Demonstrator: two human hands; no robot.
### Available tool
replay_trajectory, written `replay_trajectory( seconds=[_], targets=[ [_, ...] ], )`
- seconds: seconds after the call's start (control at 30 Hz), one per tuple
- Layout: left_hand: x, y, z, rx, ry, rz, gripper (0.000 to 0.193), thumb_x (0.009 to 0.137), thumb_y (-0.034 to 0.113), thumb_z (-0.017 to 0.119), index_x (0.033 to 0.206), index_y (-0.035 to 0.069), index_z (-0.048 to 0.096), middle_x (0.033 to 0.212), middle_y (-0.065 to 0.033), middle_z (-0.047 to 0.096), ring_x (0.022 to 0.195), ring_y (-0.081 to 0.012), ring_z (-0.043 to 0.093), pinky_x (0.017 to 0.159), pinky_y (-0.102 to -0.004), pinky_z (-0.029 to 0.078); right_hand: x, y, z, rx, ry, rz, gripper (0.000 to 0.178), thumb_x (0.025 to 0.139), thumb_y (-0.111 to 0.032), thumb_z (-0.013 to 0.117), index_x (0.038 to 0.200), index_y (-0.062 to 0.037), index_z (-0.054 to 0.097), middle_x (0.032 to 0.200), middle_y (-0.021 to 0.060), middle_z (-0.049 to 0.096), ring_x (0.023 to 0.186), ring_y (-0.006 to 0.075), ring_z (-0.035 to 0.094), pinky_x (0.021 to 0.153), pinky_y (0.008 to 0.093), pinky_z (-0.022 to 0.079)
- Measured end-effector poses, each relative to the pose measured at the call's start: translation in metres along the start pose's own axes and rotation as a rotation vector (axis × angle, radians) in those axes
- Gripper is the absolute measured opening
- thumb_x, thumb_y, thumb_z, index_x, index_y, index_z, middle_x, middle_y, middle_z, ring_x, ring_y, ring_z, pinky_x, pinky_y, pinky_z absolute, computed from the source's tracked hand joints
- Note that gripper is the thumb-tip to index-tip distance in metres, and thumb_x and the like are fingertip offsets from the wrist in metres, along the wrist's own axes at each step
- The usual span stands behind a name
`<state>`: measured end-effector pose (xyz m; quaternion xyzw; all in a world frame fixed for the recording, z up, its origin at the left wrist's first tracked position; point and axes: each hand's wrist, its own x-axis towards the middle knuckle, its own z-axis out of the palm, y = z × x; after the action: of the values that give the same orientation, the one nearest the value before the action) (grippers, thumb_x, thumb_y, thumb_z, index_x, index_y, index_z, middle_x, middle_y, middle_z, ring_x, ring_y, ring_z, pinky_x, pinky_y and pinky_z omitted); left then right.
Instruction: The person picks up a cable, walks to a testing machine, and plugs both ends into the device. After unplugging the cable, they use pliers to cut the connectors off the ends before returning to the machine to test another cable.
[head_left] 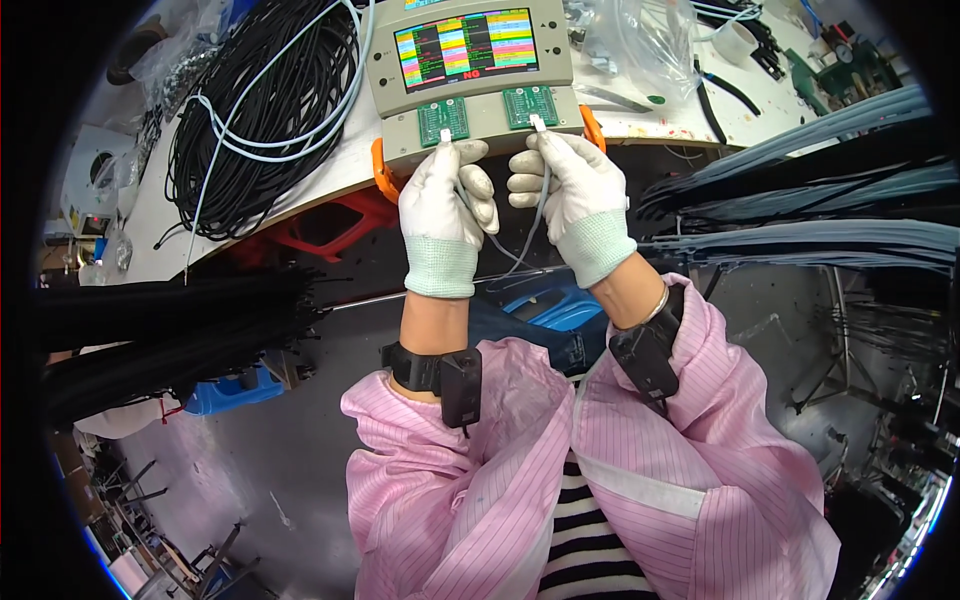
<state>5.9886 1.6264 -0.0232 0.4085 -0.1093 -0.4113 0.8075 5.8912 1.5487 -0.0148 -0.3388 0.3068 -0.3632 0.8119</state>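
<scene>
Both hands wear white gloves with pale green cuffs. My left hand (440,200) pinches a white plug (445,135) at one end of a grey cable (518,255), right at the lower edge of the left green circuit board (443,118). With closed fingers, my right hand (572,185) grips the cable's other white plug (538,122) at the right green circuit board (530,105). How deep either plug sits I cannot tell. Between the hands the cable hangs in a loop. Both boards are mounted on a beige tester (400,148) with a lit coloured screen (467,48).
A big coil of black cable (260,110) with pale blue cable over it lies left of the tester. Pliers (728,95) and clear plastic bags (655,45) are on the white table (330,170) at right. Bundles of grey cables (850,240) hang at right, black ones (180,315) at left.
</scene>
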Motion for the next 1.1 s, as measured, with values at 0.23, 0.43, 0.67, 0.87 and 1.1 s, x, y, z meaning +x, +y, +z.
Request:
replay_trajectory(
  seconds=[0.23,0.43,0.67,0.87,1.1],
  targets=[
    [0.0,-0.001,-0.001,0.034,0.003,0.012,0.032,0.093,0.024,0.041,0.09,-0.005,0.056,0.054,-0.0072,0.052,0.036,-0.0124,0.044,0.031,-0.0235,0.037,-0.003,0.003,0.0,0.007,0.01,0.013,0.021,0.087,-0.017,0.054,0.091,0.0032,0.055,0.072,0.0127,0.06,0.057,0.0179,0.059,0.05,0.0283,0.051],
    [0.002,-0.002,-0.007,0.018,-0.017,0.02,0.033,0.093,0.024,0.041,0.091,-0.005,0.056,0.055,-0.0075,0.052,0.036,-0.0124,0.044,0.031,-0.0236,0.038,0.0,0.01,0.006,0.033,0.055,-0.002,0.02,0.087,-0.017,0.054,0.09,0.0028,0.055,0.073,0.013,0.06,0.057,0.0181,0.059,0.051,0.0288,0.051],
    [0.003,-0.002,-0.006,0.055,-0.033,0.031,0.035,0.093,0.025,0.041,0.092,-0.006,0.056,0.057,-0.008,0.053,0.038,-0.013,0.045,0.033,-0.0244,0.04,0.005,0.005,0.009,0.03,0.02,-0.046,0.021,0.086,-0.018,0.055,0.092,0.0026,0.055,0.076,0.0138,0.06,0.061,0.0192,0.06,0.056,0.0298,0.052],
    [-0.013,-0.004,-0.016,0.172,0.038,0.016,0.05,0.093,0.038,0.037,0.104,-0.009,0.05,0.079,-0.0148,0.059,0.066,-0.0201,0.059,0.061,-0.0319,0.052,0.005,-0.013,-0.007,-0.113,-0.1,0.092,0.036,0.09,-0.03,0.047,0.1,0.0045,0.052,0.085,0.0177,0.061,0.077,0.0247,0.061,0.074,0.0357,0.049],
    [-0.032,-0.013,-0.039,0.177,0.044,0.085,0.057,0.092,0.044,0.035,0.109,-0.01,0.046,0.095,-0.0196,0.057,0.088,-0.0253,0.058,0.082,-0.0368,0.046,0.005,-0.002,-0.024,-0.132,-0.157,0.132,0.053,0.092,-0.042,0.035,0.107,0.0064,0.049,0.095,0.021,0.06,0.093,0.0293,0.058,0.088,0.0382,0.042]
  ],
)
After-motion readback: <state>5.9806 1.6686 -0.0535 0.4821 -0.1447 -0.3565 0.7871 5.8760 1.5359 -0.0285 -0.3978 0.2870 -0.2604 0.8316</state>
